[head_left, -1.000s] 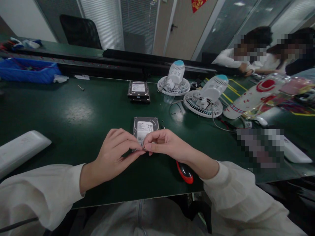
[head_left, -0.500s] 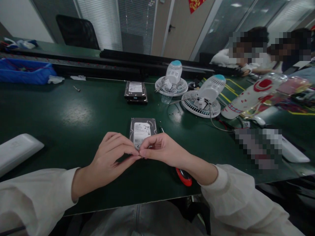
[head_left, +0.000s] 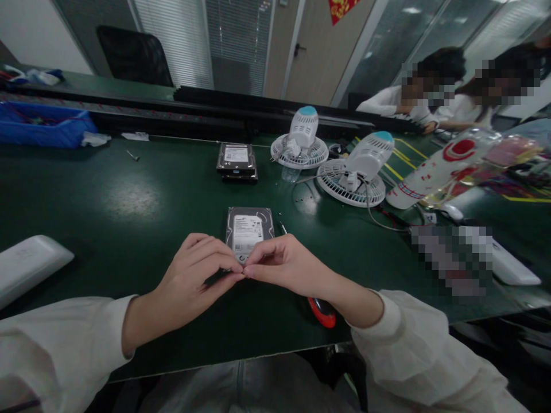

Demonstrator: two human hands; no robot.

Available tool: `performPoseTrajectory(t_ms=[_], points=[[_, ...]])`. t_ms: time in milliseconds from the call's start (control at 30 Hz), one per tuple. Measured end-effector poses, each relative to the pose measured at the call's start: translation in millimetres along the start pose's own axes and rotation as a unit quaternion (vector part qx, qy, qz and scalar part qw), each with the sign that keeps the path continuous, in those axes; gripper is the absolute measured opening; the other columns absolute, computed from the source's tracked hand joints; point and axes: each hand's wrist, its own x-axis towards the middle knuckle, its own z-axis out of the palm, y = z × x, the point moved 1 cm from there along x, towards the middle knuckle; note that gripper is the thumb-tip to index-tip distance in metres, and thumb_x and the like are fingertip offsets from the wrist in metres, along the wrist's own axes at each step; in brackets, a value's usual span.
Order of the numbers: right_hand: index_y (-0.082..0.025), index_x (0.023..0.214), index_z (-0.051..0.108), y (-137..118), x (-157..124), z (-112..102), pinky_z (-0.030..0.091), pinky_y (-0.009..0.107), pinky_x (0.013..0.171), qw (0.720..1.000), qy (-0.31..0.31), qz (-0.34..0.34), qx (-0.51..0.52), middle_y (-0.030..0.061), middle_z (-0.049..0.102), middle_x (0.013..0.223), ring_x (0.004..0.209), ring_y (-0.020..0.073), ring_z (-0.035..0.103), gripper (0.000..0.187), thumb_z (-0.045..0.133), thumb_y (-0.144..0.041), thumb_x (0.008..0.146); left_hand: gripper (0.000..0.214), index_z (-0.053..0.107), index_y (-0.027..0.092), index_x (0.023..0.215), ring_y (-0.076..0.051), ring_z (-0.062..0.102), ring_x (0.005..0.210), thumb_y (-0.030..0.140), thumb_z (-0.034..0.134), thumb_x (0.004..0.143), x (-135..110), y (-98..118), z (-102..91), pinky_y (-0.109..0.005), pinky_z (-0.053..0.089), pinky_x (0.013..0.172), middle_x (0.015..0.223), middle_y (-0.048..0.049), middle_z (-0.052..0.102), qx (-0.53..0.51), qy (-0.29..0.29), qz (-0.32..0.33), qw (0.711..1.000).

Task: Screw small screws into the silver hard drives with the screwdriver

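Note:
A hard drive (head_left: 248, 229) lies label up on the green table, its near edge partly behind my fingers. My left hand (head_left: 200, 267) and my right hand (head_left: 288, 261) meet fingertip to fingertip just in front of it. Both are closed in a pinch, and whatever sits between the tips is too small to make out. Under my right forearm lies a screwdriver with a red and black handle (head_left: 322, 312); its metal shaft (head_left: 282, 227) shows beside the drive, and my hand hides the middle.
Behind the drive stand stacked hard drives (head_left: 236, 162). Two white fans (head_left: 301, 137) rest face down, with a cable trailing near a white patterned bottle (head_left: 424, 172). A blue bin (head_left: 47, 129) sits back left, a white device (head_left: 34, 267) front left. Two people work at the far right.
My hands stay pinched together in nearly the same place. At the far right, the people have shifted slightly.

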Motion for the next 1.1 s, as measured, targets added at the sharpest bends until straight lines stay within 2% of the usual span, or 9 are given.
performPoseTrajectory(t_ms=[267,700,1100], points=[[-0.012,0.081,0.074,0.5,-1.5,0.1,0.046,0.022,0.069,1.0,0.011,0.005,-0.012,0.0012,0.069,0.076,0.071,0.0079,0.058,0.03,0.085,-0.038,0.072,0.008,0.064,0.022,0.099,-0.015,0.067,0.082,0.016,0.068,0.095,-2.8,-1.2,1.3,-0.035,0.047,0.083,0.09,0.0029,0.072,-0.011,-0.01,-0.01,1.0],[-0.011,0.084,0.072,-3.2,-2.7,1.2,0.049,0.024,0.073,0.999,-0.006,-0.002,-0.033,0.0025,0.069,0.081,0.074,0.0082,0.061,0.025,0.077,-0.035,0.079,0.017,0.064,0.022,0.1,-0.013,0.066,0.086,0.007,0.068,0.092,-2.3,-2.0,2.6,-0.032,0.047,0.085,0.091,0.0031,0.072,-0.049,-0.017,-0.015,0.999],[-0.01,0.089,0.073,-0.5,-4.4,-1.6,0.05,0.022,0.072,0.996,-0.029,-0.036,-0.076,0.0035,0.07,0.083,0.075,0.0078,0.062,0.022,0.072,-0.031,0.083,0.016,0.061,0.022,0.102,-0.013,0.065,0.087,0.008,0.064,0.095,-1.2,1.3,0.9,-0.031,0.045,0.086,0.093,0.0032,0.071,-0.043,-0.04,0.002,0.998]])
